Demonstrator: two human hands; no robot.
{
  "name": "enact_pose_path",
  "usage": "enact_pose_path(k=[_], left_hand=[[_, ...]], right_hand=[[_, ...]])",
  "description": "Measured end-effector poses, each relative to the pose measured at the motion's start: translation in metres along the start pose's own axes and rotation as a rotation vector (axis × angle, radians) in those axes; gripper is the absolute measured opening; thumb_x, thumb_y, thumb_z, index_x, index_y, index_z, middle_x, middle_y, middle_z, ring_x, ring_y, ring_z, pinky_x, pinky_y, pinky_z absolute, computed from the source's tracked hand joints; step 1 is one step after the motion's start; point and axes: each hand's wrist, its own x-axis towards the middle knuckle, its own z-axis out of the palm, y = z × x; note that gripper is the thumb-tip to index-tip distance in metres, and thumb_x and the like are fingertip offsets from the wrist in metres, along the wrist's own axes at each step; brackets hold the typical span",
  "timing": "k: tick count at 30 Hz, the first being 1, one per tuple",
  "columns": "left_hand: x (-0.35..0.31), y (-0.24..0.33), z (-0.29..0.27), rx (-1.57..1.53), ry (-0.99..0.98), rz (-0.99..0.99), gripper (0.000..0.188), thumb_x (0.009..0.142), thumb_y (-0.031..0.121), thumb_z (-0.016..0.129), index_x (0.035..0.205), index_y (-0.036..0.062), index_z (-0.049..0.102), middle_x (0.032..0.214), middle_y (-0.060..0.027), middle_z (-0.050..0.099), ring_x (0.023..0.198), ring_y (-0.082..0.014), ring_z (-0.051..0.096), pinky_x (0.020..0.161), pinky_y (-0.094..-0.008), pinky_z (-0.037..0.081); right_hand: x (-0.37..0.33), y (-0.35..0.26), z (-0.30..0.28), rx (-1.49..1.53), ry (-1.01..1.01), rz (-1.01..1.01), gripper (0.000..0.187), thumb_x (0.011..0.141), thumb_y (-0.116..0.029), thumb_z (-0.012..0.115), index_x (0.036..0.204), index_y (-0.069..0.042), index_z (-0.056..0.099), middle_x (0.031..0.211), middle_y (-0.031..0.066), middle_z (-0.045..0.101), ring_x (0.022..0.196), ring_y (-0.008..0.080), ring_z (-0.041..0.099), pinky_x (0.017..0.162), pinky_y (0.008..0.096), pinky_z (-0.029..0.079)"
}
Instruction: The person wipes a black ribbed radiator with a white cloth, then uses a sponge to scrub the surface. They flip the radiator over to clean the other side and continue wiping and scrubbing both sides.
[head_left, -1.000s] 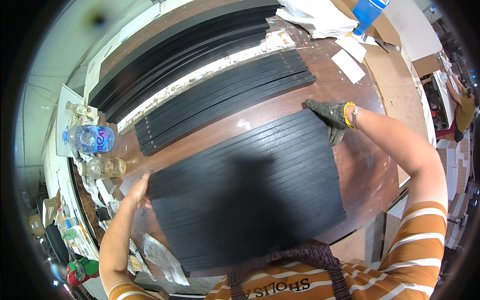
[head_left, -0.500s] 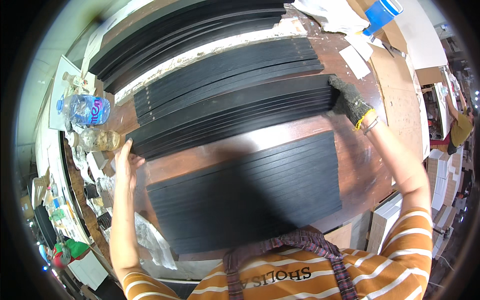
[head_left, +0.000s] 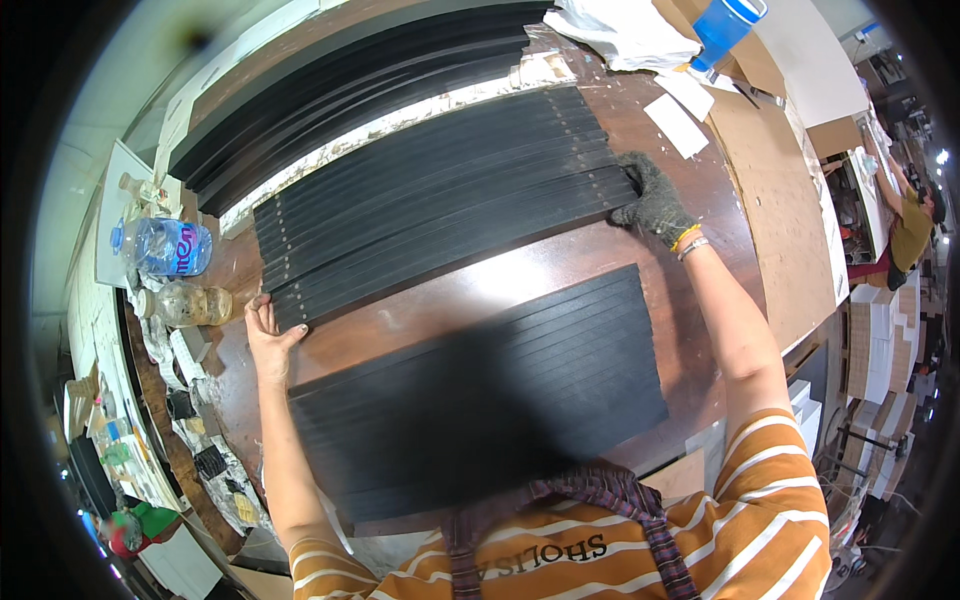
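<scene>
Several long black strips (head_left: 430, 190) lie flat, side by side, in a wide row on the brown table. Small marks dot the strips near both ends. At the left end of the row, my bare left hand (head_left: 272, 340) holds the nearest strips, its thumb on the near edge and its fingers against the ends. My right hand (head_left: 655, 205), in a dark knitted glove with a yellow cuff, is closed round their right end. Closer to my body lies a second set of black strips (head_left: 590, 350), partly in shadow and touched by neither hand.
A tall stack of black strips (head_left: 350, 95) stands at the far side. To the left are a large clear bottle (head_left: 170, 246) and a jar (head_left: 190, 304). White cloth (head_left: 625, 35), a blue container (head_left: 724, 32) and paper pieces (head_left: 676, 125) lie far right. A person (head_left: 912, 225) is in the right background.
The strips between my hands were raised and separate; now they lie flat against the farther strips, forming one row. My right hand has moved left and slightly nearer; the whole view has shifted a little.
</scene>
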Motion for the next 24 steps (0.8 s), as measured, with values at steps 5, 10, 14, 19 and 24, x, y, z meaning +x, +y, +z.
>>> enact_pose_path(k=[5,10,14,19,24], left_hand=[[-0.027,0.029,-0.020,0.343,0.064,-0.196,0.064,0.089,0.020,0.080,0.139,-0.0070,0.051,0.148,-0.0251,0.054,0.132,-0.0389,0.058,0.110,-0.0474,0.047],[-0.062,0.051,-0.046,0.948,-0.309,-0.714,0.086,0.098,0.069,0.049,0.115,-0.0135,0.067,0.114,-0.0314,0.070,0.083,-0.0467,0.073,0.071,-0.0507,0.062],[-0.070,0.059,-0.043,0.708,-0.289,-0.950,0.087,0.098,0.070,0.048,0.126,-0.0114,0.062,0.118,-0.0309,0.067,0.083,-0.0437,0.074,0.052,-0.0491,0.061],[-0.067,0.067,-0.031,0.542,-0.281,-1.065,0.084,0.095,0.063,0.054,0.138,-0.0096,0.052,0.130,-0.0310,0.061,0.077,-0.0427,0.071,0.050,-0.0443,0.058],[-0.074,0.073,-0.028,0.478,-0.083,-0.958,0.074,0.091,0.057,0.064,0.125,-0.0080,0.060,0.103,-0.0217,0.068,0.076,-0.0295,0.068,0.056,-0.0357,0.053]], right_hand=[[-0.027,-0.036,-0.018,-0.639,-0.147,0.243,0.069,0.081,-0.034,0.082,0.135,0.001,0.055,0.120,0.0205,0.070,0.100,0.0329,0.071,0.097,0.0400,0.057],[-0.069,-0.050,-0.011,-0.167,-0.660,1.057,0.100,0.092,-0.082,0.041,0.152,-0.003,0.044,0.116,0.0398,0.066,0.098,0.0521,0.071,0.089,0.0560,0.058],[-0.074,-0.048,-0.002,-0.053,-0.769,1.114,0.105,0.090,-0.087,0.031,0.161,-0.010,0.034,0.134,0.0488,0.050,0.118,0.0636,0.058,0.101,0.0660,0.049],[-0.075,-0.048,0.007,-0.028,-0.751,1.097,0.106,0.086,-0.092,0.030,0.152,-0.010,0.047,0.143,0.0259,0.058,0.124,0.0522,0.060,0.098,0.0680,0.050],[-0.091,-0.045,0.012,0.250,-0.462,1.014,0.083,0.095,-0.075,0.046,0.152,-0.015,0.047,0.156,0.0141,0.047,0.136,0.0418,0.050,0.097,0.0731,0.045]])
